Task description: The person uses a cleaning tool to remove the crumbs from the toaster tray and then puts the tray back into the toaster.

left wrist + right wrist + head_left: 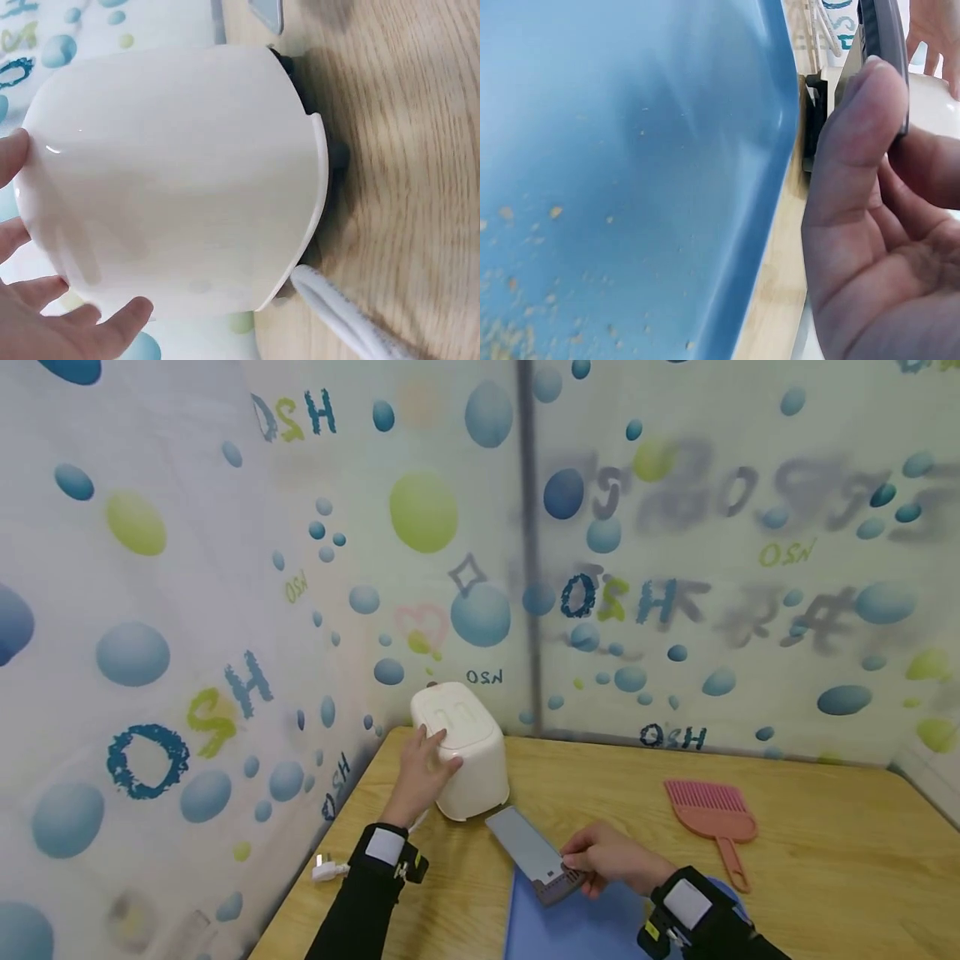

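A white toaster [474, 777] stands on the wooden table near the back wall. My left hand [422, 772] rests on its top edge with the fingers spread, and in the left wrist view those fingers [124, 322] lie along the white casing. My right hand [618, 858] pinches the dark end of a flat grey crumb tray [527, 845] between thumb and fingers. The crumb tray is held tilted over the upper left edge of a blue dustpan [566, 922], its far end close to the toaster's base. Crumbs [555, 212] lie scattered on the dustpan's surface.
A pink hand brush [712, 814] lies on the table [840, 860] to the right. At the left, a white plug [327, 868] lies by the table's edge, and a white cord [337, 307] runs near the toaster. Patterned curtains [615, 568] hang behind the table.
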The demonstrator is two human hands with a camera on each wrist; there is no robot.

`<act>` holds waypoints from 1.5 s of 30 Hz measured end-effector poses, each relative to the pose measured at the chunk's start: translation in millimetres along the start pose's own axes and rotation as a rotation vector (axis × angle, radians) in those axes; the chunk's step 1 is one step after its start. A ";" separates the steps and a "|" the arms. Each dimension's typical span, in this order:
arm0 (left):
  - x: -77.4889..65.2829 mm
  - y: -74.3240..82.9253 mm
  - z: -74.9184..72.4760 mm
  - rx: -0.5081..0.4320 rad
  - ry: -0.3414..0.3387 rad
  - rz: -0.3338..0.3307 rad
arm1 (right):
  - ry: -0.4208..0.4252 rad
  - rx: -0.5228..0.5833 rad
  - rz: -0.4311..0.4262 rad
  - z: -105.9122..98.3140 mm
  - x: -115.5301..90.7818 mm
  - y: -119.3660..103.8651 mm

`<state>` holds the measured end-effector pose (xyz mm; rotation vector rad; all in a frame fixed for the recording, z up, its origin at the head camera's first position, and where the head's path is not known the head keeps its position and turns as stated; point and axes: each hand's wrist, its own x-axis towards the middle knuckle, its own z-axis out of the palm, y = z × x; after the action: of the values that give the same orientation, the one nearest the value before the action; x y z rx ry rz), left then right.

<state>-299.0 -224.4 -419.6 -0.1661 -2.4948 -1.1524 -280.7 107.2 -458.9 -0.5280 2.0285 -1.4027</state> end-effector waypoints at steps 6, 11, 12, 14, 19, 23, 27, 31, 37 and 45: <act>-2.5 2.4 5.9 -0.039 0.001 -0.053 | 0.028 -0.011 0.026 6.9 11.8 1.6; -2.6 3.9 8.3 -0.047 0.000 -0.093 | 0.046 -0.013 0.051 11.8 18.3 -0.8; -3.1 2.9 9.1 -0.052 0.002 -0.094 | 0.049 -0.016 0.053 12.7 19.6 -1.3; -4.8 1.7 10.8 -0.067 0.013 -0.084 | 0.052 -0.020 0.058 14.7 22.3 -1.6; -9.8 0.9 13.9 -0.066 0.032 -0.036 | 0.063 -0.032 0.071 19.6 29.6 -3.6; -10.8 2.2 16.0 -0.050 0.019 -0.047 | 0.091 -0.040 0.110 23.0 35.1 -6.8; -10.3 3.9 16.2 -0.032 0.015 -0.047 | 0.097 -0.044 0.123 24.9 39.5 -8.6; -10.5 4.4 14.4 -0.027 0.013 -0.059 | 0.095 -0.051 0.127 26.7 43.9 -9.3; -10.6 3.7 11.1 -0.037 0.012 -0.063 | 0.142 -0.066 0.167 32.2 53.0 -13.3; -10.3 2.6 9.6 -0.026 0.015 -0.086 | 0.219 -0.151 0.195 38.3 65.0 -21.4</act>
<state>-291.7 -214.9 -427.4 -0.0572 -2.4968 -1.2163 -302.9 32.2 -465.2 -0.2379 2.3049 -1.2429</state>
